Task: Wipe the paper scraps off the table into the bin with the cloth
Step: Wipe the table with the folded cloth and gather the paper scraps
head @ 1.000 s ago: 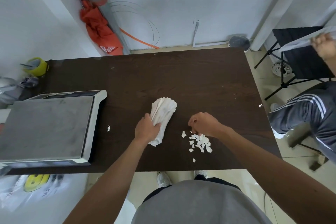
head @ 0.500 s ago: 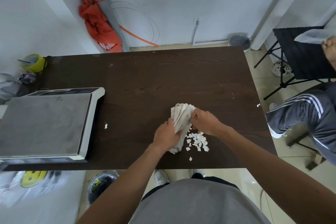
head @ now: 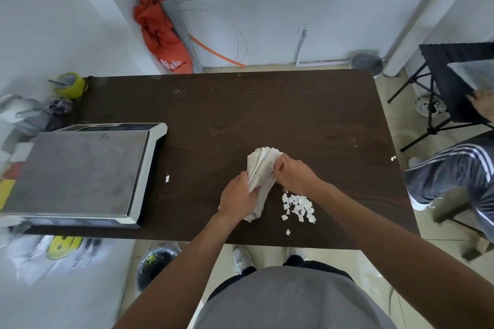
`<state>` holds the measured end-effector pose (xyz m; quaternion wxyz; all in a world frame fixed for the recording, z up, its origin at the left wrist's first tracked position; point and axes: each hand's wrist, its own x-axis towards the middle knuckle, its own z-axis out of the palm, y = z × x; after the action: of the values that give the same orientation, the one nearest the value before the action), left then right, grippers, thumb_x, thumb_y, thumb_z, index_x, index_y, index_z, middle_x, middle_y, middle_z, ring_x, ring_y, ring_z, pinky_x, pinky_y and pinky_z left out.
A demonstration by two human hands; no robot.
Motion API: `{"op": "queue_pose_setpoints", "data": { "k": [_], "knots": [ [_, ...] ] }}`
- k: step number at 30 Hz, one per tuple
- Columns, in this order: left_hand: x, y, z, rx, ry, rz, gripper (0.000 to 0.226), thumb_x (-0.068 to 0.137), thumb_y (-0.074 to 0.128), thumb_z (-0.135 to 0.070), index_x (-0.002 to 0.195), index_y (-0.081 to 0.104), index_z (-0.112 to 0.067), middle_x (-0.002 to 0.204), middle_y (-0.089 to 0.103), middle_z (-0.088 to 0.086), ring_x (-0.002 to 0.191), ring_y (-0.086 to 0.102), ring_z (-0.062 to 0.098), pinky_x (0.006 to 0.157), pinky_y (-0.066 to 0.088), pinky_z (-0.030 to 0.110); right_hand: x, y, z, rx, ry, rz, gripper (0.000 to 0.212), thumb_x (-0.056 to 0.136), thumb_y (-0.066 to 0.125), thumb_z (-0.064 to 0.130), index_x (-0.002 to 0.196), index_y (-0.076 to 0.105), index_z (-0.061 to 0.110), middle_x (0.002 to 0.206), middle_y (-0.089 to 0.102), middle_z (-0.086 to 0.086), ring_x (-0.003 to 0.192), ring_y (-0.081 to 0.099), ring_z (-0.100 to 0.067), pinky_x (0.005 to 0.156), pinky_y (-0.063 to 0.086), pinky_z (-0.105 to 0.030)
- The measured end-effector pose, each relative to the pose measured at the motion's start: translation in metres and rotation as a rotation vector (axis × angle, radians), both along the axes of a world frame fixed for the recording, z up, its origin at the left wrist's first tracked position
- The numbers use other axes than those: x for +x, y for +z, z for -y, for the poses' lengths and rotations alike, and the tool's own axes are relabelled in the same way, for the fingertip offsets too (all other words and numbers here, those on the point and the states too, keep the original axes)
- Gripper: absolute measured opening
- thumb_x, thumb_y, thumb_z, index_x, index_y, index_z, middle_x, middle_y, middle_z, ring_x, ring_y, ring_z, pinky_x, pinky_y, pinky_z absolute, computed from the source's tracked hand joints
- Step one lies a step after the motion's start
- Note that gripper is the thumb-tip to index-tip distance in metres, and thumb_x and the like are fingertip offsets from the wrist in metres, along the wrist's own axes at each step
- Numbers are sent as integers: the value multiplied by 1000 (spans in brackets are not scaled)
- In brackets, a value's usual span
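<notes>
Head view: crumpled ribbed white cloth (head: 263, 168) on dark wood-grain table (head: 267, 109), near end gripped by left hand (head: 236, 199), far end by right hand (head: 294, 175); squarish paper scraps (head: 299, 207) heaped just right.

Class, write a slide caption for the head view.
The left hand and right hand grip a white cloth on the dark table, beside a pile of paper scraps.
</notes>
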<state>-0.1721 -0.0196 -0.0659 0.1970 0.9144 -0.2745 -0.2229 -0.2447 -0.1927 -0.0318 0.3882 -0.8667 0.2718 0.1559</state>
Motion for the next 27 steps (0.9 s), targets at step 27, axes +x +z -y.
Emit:
{"op": "queue_pose_setpoints", "data": {
  "k": [27],
  "knots": [
    [9, 11, -72, 44, 263, 90, 82, 89, 56, -63, 152, 30, -19, 150, 42, 5, 137, 42, 22, 111, 35, 40, 73, 18, -104, -153, 344, 161, 17, 98, 49, 33, 90, 64, 30, 80, 66, 10, 71, 60, -5, 56, 39, -22]
  ]
}}
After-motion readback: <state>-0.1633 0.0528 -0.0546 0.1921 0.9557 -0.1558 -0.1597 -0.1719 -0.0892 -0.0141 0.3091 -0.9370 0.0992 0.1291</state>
